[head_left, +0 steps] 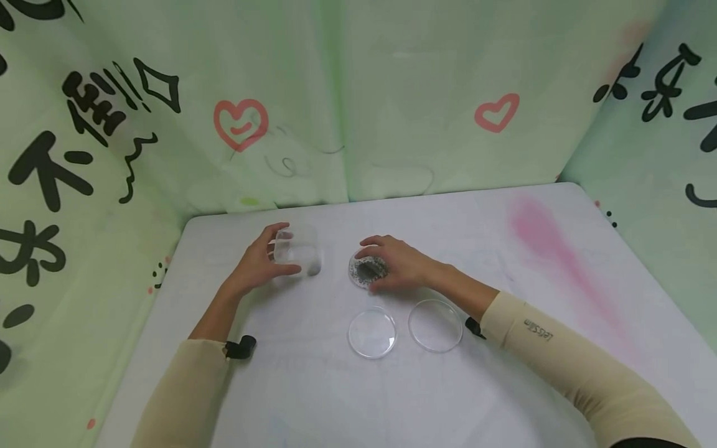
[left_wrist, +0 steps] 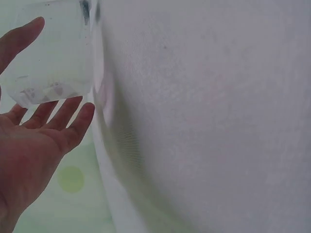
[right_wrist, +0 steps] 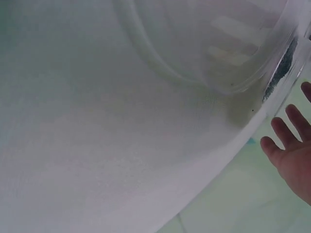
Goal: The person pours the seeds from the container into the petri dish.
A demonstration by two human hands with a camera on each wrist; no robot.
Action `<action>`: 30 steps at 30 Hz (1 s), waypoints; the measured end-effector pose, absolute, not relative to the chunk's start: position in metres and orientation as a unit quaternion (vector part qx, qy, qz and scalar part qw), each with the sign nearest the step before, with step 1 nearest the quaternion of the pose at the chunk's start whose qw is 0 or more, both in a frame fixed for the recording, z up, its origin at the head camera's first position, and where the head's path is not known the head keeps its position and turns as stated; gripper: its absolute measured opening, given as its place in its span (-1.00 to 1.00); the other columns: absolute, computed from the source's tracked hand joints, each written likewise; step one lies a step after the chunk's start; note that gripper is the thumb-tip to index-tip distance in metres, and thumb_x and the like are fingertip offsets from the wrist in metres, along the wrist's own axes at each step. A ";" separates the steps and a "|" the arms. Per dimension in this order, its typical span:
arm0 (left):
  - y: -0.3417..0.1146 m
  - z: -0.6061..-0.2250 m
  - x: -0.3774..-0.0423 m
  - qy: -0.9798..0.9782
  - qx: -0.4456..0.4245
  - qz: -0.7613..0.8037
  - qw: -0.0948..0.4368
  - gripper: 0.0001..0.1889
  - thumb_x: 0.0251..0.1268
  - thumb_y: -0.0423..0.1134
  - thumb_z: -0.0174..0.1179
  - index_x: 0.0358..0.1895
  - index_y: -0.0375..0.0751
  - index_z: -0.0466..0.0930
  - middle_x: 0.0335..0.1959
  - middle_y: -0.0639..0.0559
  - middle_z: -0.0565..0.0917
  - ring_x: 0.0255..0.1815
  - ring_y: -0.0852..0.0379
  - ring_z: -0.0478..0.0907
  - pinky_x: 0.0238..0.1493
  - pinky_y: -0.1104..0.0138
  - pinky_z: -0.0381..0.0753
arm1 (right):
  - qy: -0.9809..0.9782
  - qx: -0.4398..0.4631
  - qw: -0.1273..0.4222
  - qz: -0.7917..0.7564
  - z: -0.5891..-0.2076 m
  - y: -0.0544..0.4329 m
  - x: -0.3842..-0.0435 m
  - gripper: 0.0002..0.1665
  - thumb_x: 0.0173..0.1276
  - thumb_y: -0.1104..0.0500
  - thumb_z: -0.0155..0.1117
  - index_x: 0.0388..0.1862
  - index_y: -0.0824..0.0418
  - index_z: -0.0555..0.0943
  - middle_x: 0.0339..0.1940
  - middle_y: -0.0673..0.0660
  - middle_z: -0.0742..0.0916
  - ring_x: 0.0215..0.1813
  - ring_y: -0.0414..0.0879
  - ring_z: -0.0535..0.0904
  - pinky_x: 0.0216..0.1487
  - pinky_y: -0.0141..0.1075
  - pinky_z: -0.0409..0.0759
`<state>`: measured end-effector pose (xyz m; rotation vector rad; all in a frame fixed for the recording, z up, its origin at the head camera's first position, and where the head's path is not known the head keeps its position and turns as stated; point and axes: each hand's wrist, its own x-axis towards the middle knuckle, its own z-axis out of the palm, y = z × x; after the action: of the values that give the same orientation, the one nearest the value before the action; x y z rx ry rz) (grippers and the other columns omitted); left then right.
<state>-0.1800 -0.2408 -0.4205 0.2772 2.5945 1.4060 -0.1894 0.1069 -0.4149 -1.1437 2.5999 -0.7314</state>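
Note:
In the head view my left hand (head_left: 259,258) curves around the side of a clear plastic jar (head_left: 299,246) that has a small dark patch at its base. The left wrist view shows the thumb in front of this jar (left_wrist: 53,53) and loosely spread fingers along its other side; firm contact cannot be told. My right hand (head_left: 402,264) spreads beside a clear round container (head_left: 361,274) with black, speckled material inside. From the right wrist, a dark layer shows low in that container (right_wrist: 282,73), and the visible fingertips stand apart from it.
Two clear round lids, one left (head_left: 372,356) and one right (head_left: 435,351), lie nearer the person on the white-covered table (head_left: 313,398). A pink stain (head_left: 560,255) marks the cloth at right. Green curtains (head_left: 392,143) with drawings enclose the table.

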 end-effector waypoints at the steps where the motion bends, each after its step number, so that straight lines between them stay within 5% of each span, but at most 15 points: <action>1: -0.241 -0.420 -0.179 0.871 0.097 0.474 0.088 0.05 0.10 -0.21 0.60 0.63 -0.01 0.12 0.50 -0.15 0.42 0.53 -0.31 0.33 0.55 -0.16 0.30 | 0.883 -0.383 0.101 -0.253 -0.414 0.108 -0.188 -0.26 0.24 0.00 0.59 0.37 0.15 0.58 0.54 0.25 0.47 0.54 0.25 0.37 0.51 0.22 0.34; 9: -0.237 -0.410 -0.163 0.869 0.128 0.472 0.078 0.04 0.08 -0.18 0.62 0.61 0.14 0.16 0.48 -0.13 0.45 0.50 -0.18 0.39 0.52 -0.20 0.32 | 0.878 -0.371 0.068 -0.295 -0.407 0.118 -0.178 -0.32 0.28 0.06 0.55 0.35 0.19 0.59 0.50 0.25 0.49 0.53 0.19 0.36 0.53 0.13 0.35; 15: -0.232 -0.407 -0.144 0.873 0.144 0.461 0.070 0.03 0.02 -0.19 0.65 0.56 0.08 0.19 0.46 -0.10 0.47 0.49 -0.13 0.42 0.48 -0.17 0.40 | 0.869 -0.369 0.048 -0.326 -0.402 0.124 -0.157 -0.41 0.29 0.11 0.52 0.29 0.18 0.63 0.31 0.16 0.58 0.40 0.11 0.48 0.42 0.05 0.46; 22: -0.225 -0.406 -0.129 0.881 0.150 0.446 0.049 0.02 -0.04 -0.22 0.66 0.53 0.05 0.25 0.43 -0.11 0.50 0.47 -0.15 0.40 0.47 -0.12 0.45 | 0.858 -0.371 0.104 -0.340 -0.400 0.128 -0.126 -0.32 0.27 0.08 0.54 0.33 0.25 0.58 0.19 0.19 0.66 0.21 0.12 0.63 0.25 0.05 0.61; 30: -0.215 -0.406 -0.117 0.890 0.166 0.425 0.013 0.03 -0.08 -0.22 0.68 0.54 0.02 0.29 0.40 -0.09 0.53 0.41 -0.10 0.45 0.41 -0.07 0.52 | 0.858 -0.384 0.158 -0.304 -0.401 0.128 -0.109 -0.11 0.14 0.00 0.66 0.39 0.26 0.51 0.27 0.15 0.63 0.28 0.10 0.58 0.33 0.00 0.56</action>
<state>-0.1167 -0.2148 -0.4057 0.5163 2.7725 1.3237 -0.1086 0.1280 -0.4005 -1.0983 2.4522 -0.8680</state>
